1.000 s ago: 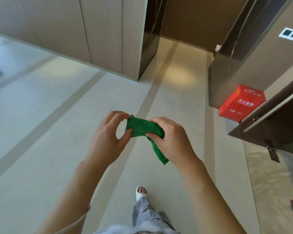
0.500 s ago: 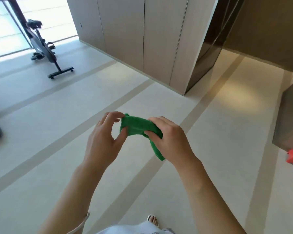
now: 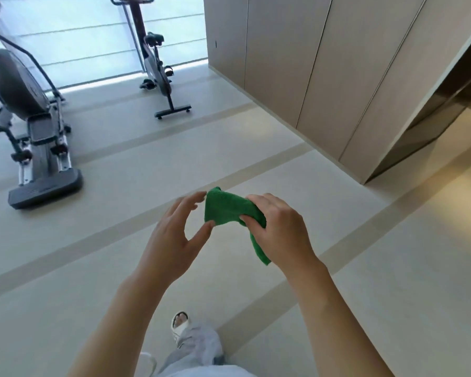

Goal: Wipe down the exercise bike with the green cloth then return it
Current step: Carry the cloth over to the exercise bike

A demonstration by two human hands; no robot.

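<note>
Gripping cloth (image 3: 229, 206) in right hand (image 3: 279, 231), fingers curled over it, 1 end hanging below the fist | left hand (image 3: 174, 236) relaxed, fingertips touching cloth's left edge | bike (image 3: 155, 63) well beyond the hands, by window | elliptical (image 3: 30, 126) far left

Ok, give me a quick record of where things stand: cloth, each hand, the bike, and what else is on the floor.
cloth: green cloth, bunched, held in the air in front of the person
right hand: right hand grips the cloth, one end hanging below it
left hand: left hand, fingers spread, fingertips and thumb at the cloth's left edge
bike: exercise bike by the window, well ahead, not yet reached
other machine: elliptical trainer to the left of the bike
wall: beige panelled wall on the right
wiping: not yet begun
</note>
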